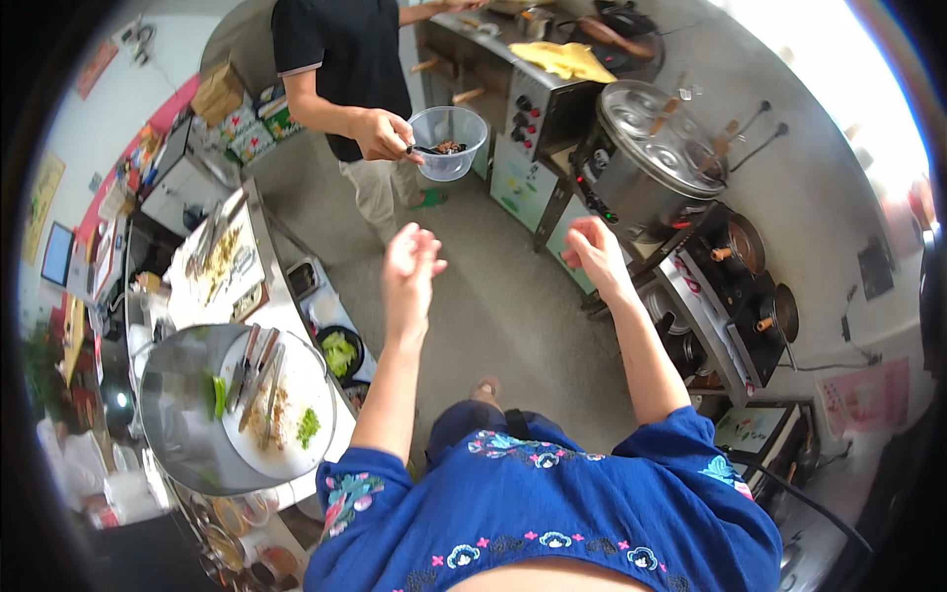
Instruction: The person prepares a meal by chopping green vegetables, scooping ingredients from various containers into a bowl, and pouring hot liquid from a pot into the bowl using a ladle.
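Note:
Both of my hands are raised over the floor and hold nothing. My left hand (412, 274) is slightly blurred, its fingers apart and a little curled. My right hand (594, 251) has its fingers curled inward, and whether they close fully is hidden. Ahead of me, a co-worker's hand (386, 135) grips a clear plastic bowl (448, 169) at its near rim, along with a dark handle. Some dark brown food (448, 147) lies in the bowl. My left hand is nearest to that bowl, apart from it.
At left, a counter holds a metal tray (181, 444) with a round white cutting board (244, 436), knives (255, 374) and chopped greens (308, 427). A bowl of lettuce (340, 354) sits lower. Along the right wall stand a large steel steamer pot (651, 177) and small pans (742, 244) on burners.

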Demonstrator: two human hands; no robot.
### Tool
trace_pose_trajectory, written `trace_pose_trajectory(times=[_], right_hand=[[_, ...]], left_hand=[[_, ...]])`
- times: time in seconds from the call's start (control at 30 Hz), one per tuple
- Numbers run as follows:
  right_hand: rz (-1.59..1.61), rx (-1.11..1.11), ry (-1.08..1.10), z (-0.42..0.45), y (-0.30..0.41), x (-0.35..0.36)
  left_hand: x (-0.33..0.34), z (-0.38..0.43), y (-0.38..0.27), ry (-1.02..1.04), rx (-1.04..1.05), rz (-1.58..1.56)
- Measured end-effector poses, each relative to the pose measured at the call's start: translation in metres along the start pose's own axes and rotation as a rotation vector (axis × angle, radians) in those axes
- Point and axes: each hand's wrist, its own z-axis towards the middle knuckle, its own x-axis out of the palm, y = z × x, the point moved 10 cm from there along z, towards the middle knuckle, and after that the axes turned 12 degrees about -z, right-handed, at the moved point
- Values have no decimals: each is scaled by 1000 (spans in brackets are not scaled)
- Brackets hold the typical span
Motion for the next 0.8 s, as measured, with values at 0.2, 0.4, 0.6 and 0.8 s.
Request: trace_pose_trajectory(times=[0.2, 0.4, 0.6, 0.8], right_hand=[[-345, -503, -79, 44, 116, 73], [-607, -907, 85, 27, 200, 173], [-795, -1043, -24, 0, 198, 168], [-846, -895, -344, -37, 153, 89]], left_hand=[[-28, 50, 74, -143, -289, -204], [-15, 83, 80, 1, -294, -258], [16, 74, 105, 79, -330, -149], [95, 6, 143, 306, -357, 7]])
